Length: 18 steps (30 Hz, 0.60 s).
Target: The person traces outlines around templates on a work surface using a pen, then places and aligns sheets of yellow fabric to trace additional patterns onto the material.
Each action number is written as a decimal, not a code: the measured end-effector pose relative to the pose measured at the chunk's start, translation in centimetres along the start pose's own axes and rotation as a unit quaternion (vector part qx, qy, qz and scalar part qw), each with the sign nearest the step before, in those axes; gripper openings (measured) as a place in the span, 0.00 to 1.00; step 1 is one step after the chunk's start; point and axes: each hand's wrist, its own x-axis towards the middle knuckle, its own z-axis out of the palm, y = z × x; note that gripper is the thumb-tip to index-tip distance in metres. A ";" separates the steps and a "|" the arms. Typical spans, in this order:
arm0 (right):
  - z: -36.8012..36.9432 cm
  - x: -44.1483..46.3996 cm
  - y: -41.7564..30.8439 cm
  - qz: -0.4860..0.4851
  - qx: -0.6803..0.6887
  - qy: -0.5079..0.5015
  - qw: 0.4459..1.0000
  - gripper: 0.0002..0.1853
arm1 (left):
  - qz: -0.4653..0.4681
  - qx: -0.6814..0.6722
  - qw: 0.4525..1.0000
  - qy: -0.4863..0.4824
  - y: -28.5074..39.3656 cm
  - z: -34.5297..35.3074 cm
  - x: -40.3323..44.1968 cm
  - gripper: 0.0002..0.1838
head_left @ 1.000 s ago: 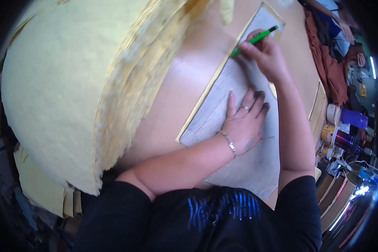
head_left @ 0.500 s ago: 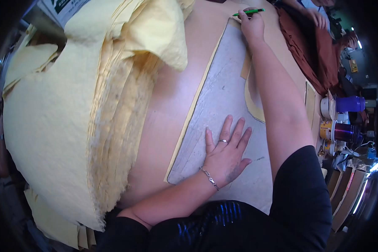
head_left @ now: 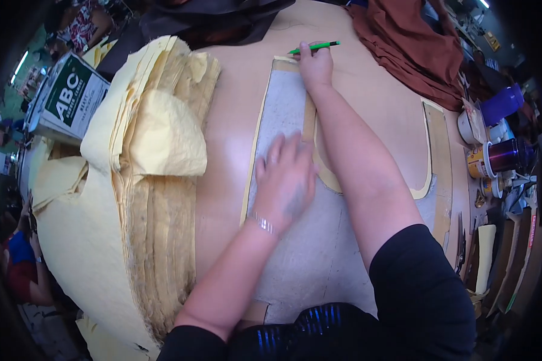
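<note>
In the head view my right hand (head_left: 317,65) pinches a green pen (head_left: 315,47) at the top end of a large grey pattern template (head_left: 281,99). The template lies flat, with tan strips along parts of its edges. A narrow border of pale yellow sheet (head_left: 254,162) shows from beneath it. Over the template's middle is my left hand (head_left: 288,177), smeared by motion, fingers stretched out and holding nothing. Whether its palm touches the template I cannot tell. My right forearm hides part of the curved cutout.
A tall folded stack of yellow sheets (head_left: 162,240) stands at left, beside a tin marked ABC (head_left: 72,99). Brown cloth (head_left: 403,54) and dark cloth (head_left: 217,27) lie at the back. Cups, including a purple one (head_left: 503,101), line the right edge. Other people are at far left.
My view has shifted, showing more of the template's right side and the ABC tin. My left hand has moved up along the template. The right hand still holds the pen at its top end.
</note>
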 end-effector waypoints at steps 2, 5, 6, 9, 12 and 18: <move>-0.3 -0.2 -0.4 0.008 -0.001 -0.009 1.000 0.11 | -0.006 0.027 0.999 0.043 -1.4 0.9 5.3 0.19; -0.4 -0.4 -0.9 0.036 0.054 -0.002 0.998 0.12 | -0.056 0.039 0.997 0.045 -2.6 2.0 11.8 0.19; -0.5 -0.5 -1.1 0.052 0.065 0.001 0.997 0.12 | -0.077 0.039 0.996 0.036 -2.7 2.0 12.8 0.19; -0.9 -0.6 -2.0 0.039 0.049 -0.023 0.998 0.13 | -0.059 0.064 0.996 0.033 -3.7 3.1 13.4 0.19; -0.5 -0.5 -1.5 0.042 0.052 -0.057 0.996 0.13 | -0.045 0.042 0.998 0.033 -4.0 3.2 13.2 0.19; 0.9 2.4 -0.9 0.026 -0.003 -0.140 0.990 0.13 | -0.040 0.034 0.997 0.060 -4.3 3.8 13.3 0.20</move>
